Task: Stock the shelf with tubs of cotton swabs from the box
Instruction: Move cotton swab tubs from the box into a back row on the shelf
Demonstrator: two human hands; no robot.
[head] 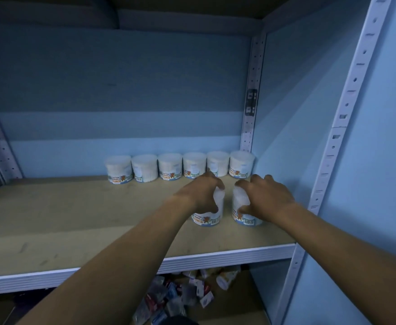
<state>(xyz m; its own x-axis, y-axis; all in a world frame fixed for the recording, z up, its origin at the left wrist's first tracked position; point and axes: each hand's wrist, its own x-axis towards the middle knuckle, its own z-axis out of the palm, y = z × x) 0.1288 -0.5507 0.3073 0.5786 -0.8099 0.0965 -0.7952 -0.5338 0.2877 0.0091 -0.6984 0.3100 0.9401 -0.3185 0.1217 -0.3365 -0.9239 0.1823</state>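
Both hands are on the shelf [79, 214] at once, each wrapped over the top of one tub of cotton swabs: the left hand [201, 193] grips the left tub [207, 218] with fingers curled round its lid and upper wall, and the right hand [266, 198] grips the right tub [245, 216] the same way, thumb low on its near side. The two tubs stand upright just beside each other, roughly midway between the shelf's front edge and its back, towards the right end. Behind them a back row of six tubs [180, 166] runs along the rear edge and ends at the back right corner, beside the slotted upright [251, 95]. The step in hand looks like starting a second row, so the job is to slide or set this pair straight back until they sit just in front of the two rightmost tubs of that row, without knocking them. Keeping the tubs upright and their bases flat on the board should stop them tipping, since the grip is high on each. Turning the bear labels and barcodes to face the front edge would make the row read evenly. The box is not in view; loose small packets [182, 294] lie on the level below.
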